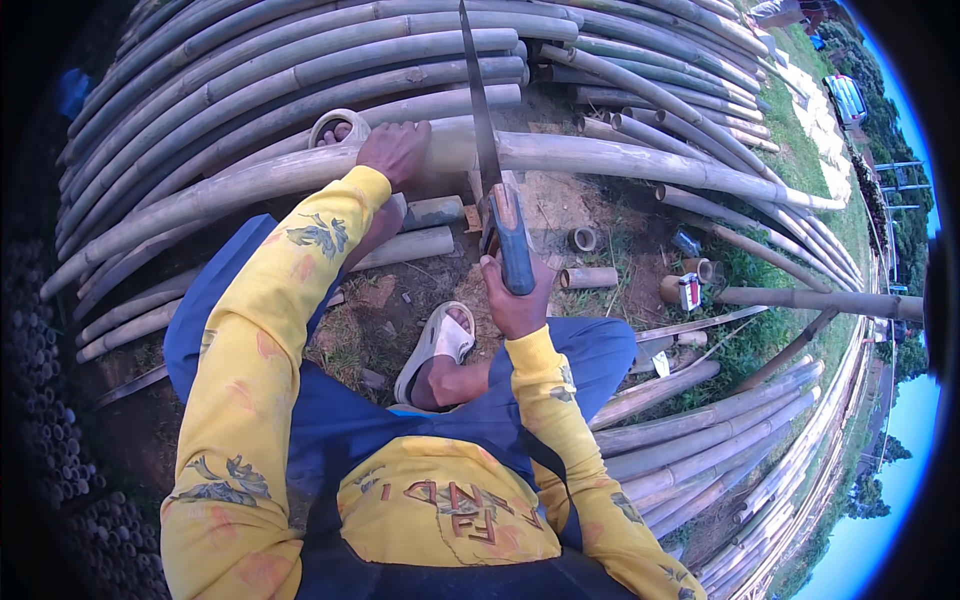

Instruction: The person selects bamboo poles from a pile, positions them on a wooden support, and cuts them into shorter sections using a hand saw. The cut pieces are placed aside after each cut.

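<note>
Crossing the long bamboo pole (600, 158) at a right angle, the handsaw (480, 120) stands blade-up in the right hand (515, 295) — fingers wrapped around its handle — while the left hand (395, 150) presses down on the pole just beside the cut.

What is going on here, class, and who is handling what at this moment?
A person in yellow sleeves is sawing bamboo outdoors. The right hand grips the blue handle of a hand saw, whose blade lies across a long bamboo pole. The left hand presses down on that pole beside the blade. One sandalled foot rests on the dirt below. Short cut bamboo pieces lie on the ground to the right, and stacked bamboo poles fill the background.
</note>
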Demonstrator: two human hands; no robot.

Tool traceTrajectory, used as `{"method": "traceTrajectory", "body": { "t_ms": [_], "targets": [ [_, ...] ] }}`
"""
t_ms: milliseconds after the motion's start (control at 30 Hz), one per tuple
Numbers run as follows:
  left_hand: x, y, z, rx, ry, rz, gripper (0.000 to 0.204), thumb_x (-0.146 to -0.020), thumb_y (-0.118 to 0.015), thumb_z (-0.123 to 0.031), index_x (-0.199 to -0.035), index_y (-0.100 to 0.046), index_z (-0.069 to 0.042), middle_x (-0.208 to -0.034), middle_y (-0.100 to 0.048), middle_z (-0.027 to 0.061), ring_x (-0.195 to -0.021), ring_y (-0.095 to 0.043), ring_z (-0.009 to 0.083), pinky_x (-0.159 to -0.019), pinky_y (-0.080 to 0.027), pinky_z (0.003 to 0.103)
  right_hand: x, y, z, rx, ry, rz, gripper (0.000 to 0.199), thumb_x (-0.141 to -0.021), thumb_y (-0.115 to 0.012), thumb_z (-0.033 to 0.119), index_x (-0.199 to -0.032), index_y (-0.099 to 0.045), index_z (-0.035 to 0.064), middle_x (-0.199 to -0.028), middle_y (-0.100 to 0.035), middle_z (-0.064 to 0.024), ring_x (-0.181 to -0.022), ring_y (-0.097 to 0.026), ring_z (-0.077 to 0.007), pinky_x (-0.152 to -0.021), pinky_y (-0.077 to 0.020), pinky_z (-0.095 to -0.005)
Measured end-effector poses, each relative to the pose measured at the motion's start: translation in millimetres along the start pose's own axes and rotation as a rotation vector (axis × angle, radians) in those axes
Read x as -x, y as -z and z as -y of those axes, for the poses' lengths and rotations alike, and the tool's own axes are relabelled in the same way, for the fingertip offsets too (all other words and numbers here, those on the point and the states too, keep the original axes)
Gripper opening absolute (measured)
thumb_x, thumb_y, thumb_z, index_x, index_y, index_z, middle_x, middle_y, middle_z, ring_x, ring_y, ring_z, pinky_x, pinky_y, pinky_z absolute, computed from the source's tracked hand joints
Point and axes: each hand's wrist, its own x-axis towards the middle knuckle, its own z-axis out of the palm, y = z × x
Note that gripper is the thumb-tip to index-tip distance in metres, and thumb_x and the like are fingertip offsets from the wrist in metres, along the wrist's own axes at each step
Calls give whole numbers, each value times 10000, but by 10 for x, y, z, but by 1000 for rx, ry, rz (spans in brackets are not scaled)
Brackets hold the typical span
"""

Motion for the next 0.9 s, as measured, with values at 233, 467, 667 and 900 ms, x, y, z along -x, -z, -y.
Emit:
{"method": "traceTrajectory", "body": {
  "t_ms": [233,467,667,900],
  "targets": [
    [128,3,-16,-12,5,-15,551,-779,-825,-384,-1121,-593,-19,-1062,-718,208,-1008,-714,373,-919,-539,440,1345,315,75,155,74,-29,185,-889,-728,4,-1068,-681,-15,-791,-635,-45,-722,-593,-132,-705,-513,-314],
    [-19,-11,10,-27,8,-20,675,-745,-849,-460,-1160,-564,-11,-1065,-706,201,-1015,-702,374,-926,-533,449,319,45,43,-2,34,-33,115,-904,-731,15,-886,-618,6,-706,-564,-1,-637,-509,-84,-599,-436,-275],
    [59,-53,78,-34,14,-3,661,-749,-844,-471,-1135,-564,-12,-1063,-706,205,-1015,-704,366,-929,-530,446,1732,385,81,203,18,-17,244,-868,-714,0,-1108,-675,-23,-856,-682,-73,-766,-653,-133,-757,-537,-302],
    [-5,-32,14,-36,-16,-48,671,-743,-845,-478,-1134,-563,-12,-1048,-703,206,-1008,-702,358,-927,-527,430,186,154,84,-119,-46,-28,129,-908,-725,15,-856,-607,9,-676,-578,18,-612,-509,-64,-563,-417,-257]
  ]
}}
